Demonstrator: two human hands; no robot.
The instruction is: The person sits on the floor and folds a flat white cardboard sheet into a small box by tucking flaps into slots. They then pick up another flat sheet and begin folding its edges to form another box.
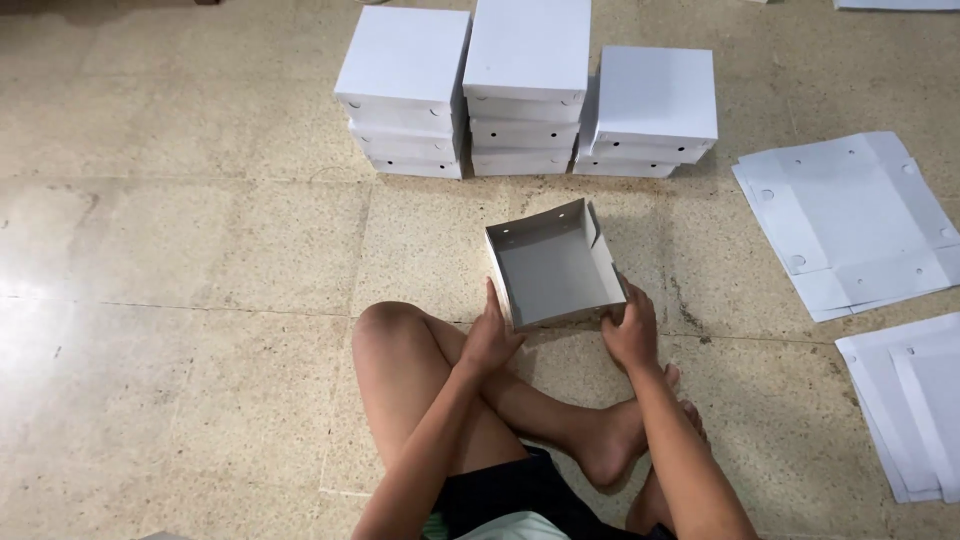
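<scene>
The person is sitting cross-legged on the floor (200, 300), and both hands are holding a half-folded white box (553, 268) just above the middle of the frame. The left hand (490, 340) is pressing on the box's lower left corner, with its fingers lying flat up the left wall. The right hand (632, 335) is curling around the lower right corner, and its fingers are closing on that wall. The box is lying just past the fingertips, toward the top of the frame, and its open side is facing up. It looks nearly square and a little tilted, with its far end leaning toward the upper right. Both hands are about equally near it, one on each side. The floor is made of pale speckled stone tiles. Three stacks of finished white boxes (527, 90) are standing at the top middle, well apart from the hands. Flat white cardboard sheets (850, 220) are lying at the right edge.
</scene>
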